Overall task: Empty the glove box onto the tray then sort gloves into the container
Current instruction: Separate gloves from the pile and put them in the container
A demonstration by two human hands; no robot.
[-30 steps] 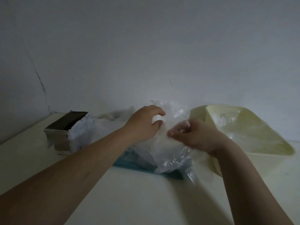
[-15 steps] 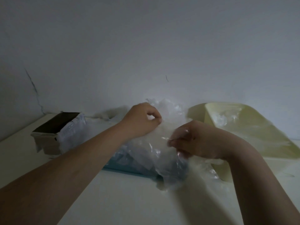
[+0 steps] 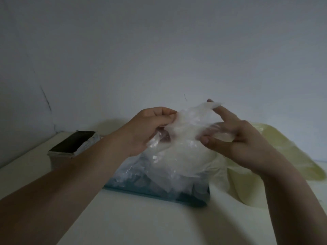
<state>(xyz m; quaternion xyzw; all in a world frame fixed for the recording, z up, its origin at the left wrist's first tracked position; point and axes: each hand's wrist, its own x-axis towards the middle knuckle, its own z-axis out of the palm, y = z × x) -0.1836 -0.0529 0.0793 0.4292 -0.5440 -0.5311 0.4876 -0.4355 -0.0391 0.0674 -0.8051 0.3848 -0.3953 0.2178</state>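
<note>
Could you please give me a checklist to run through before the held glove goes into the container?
1. Thin clear plastic glove gripped: ok, left hand and right hand pinch opposite edges.
2. Only one glove lifted: cannot tell, the film is bunched.
3. Pale yellow plastic container close by, right of the hands: ok.
4. Glove free of the heap of gloves on the teal tray: cannot tell.
5. Grey cardboard glove box emptied: cannot tell, its opening is dark.

Quick tally: 2 hands, left hand (image 3: 150, 128) + right hand (image 3: 237, 138). 1 glove box (image 3: 70, 149) far left, 1 blue tray (image 3: 159, 195) middle, 1 yellowish container (image 3: 283, 156) right. Clear gloves (image 3: 177, 156): tangled heap, can't count.
</note>
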